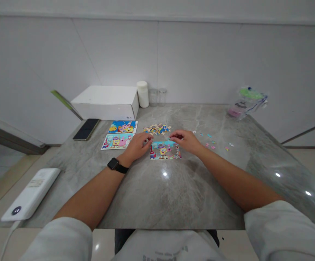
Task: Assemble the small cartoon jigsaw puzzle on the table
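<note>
A partly assembled cartoon jigsaw puzzle (162, 152) lies flat in front of me, with grey tabletop showing through gaps in it. My left hand (139, 145) rests at its upper left corner, fingers loosely bent, thumb and forefinger apart with nothing visible between them. At the top edge, my right hand (186, 141) has thumb and fingertips pinched around a small bluish puzzle piece (169, 139), mostly hidden by the fingers. Just behind both hands is a heap of loose puzzle pieces (157, 128). Left of the puzzle lies a matching picture card (116, 141), partly behind my left hand.
Several scattered pieces (213, 147) lie to the right. Another picture card (123, 127), a phone (87, 129) and a white box (105, 101) are at left. A white bottle (143, 95), clear glasses (162, 96), a plastic bag (247, 103) and a power bank (32, 194) stand around.
</note>
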`<act>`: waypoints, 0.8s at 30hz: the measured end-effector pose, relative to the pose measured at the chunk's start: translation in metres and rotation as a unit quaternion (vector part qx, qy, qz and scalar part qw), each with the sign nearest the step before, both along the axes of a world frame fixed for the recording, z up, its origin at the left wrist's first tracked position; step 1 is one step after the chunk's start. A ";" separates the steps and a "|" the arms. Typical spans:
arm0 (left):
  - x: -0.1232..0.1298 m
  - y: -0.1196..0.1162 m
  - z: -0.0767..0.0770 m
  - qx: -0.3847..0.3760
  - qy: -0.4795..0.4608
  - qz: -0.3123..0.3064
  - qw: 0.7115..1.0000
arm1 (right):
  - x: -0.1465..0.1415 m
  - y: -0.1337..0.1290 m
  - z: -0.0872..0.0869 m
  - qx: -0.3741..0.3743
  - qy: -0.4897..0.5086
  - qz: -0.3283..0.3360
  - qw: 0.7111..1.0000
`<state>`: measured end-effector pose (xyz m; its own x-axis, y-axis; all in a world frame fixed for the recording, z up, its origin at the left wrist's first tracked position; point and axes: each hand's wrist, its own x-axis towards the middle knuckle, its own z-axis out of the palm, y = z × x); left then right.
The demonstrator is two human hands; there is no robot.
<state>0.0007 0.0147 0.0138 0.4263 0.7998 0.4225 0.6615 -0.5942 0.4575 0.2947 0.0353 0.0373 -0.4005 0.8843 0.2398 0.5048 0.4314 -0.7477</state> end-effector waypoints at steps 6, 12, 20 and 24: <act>0.001 -0.001 0.002 0.003 -0.014 -0.027 1.000 | -0.040 0.004 -0.019 0.014 0.068 0.016 0.997; 0.011 -0.006 0.007 -0.027 -0.041 -0.052 0.997 | -0.036 -0.007 -0.023 0.026 0.052 0.029 0.998; 0.018 -0.011 0.008 -0.068 -0.082 -0.052 0.993 | -0.041 -0.016 -0.024 0.010 0.060 0.035 0.998; 0.018 -0.010 0.007 -0.083 -0.089 -0.054 0.991 | -0.042 -0.018 -0.026 0.008 0.080 0.034 0.996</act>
<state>0.0183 0.0042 0.0213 0.4439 0.8183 0.3650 0.4976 -0.5639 0.6591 0.2524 0.0173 0.0111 -0.4158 0.8518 0.3188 0.3486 0.4730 -0.8092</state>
